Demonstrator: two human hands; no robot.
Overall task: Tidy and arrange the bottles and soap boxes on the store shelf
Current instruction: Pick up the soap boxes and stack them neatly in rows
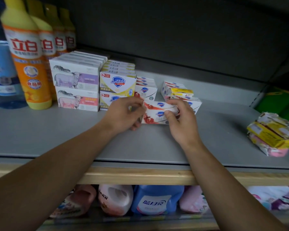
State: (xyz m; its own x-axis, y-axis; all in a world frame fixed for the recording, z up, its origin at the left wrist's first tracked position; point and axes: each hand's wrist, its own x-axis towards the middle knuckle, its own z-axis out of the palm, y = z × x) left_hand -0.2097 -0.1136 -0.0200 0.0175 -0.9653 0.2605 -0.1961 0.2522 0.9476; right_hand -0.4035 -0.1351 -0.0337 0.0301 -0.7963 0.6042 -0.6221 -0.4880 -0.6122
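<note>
Both hands hold a white and red Safeguard soap box [157, 112] just above the grey shelf [57, 130], mid-frame. My left hand [125, 114] grips its left end and my right hand [180, 120] grips its right end, thumb on the front face. Behind it stand more red Safeguard boxes [145, 89], and to their left stacked yellow Safeguard boxes [117, 82] and white sheep-print soap boxes [77, 80]. A loose group of boxes [178, 92] with a yellow one on top lies behind my right hand. Yellow and orange detergent bottles [28, 60] stand at the left.
A blue bottle [2, 72] stands at the far left edge. A messy pile of yellow and pink soap packs [274, 134] lies at the right of the shelf, near green packaging [279, 100]. Pink and blue detergent jugs [157, 200] fill the shelf below the wooden front rail.
</note>
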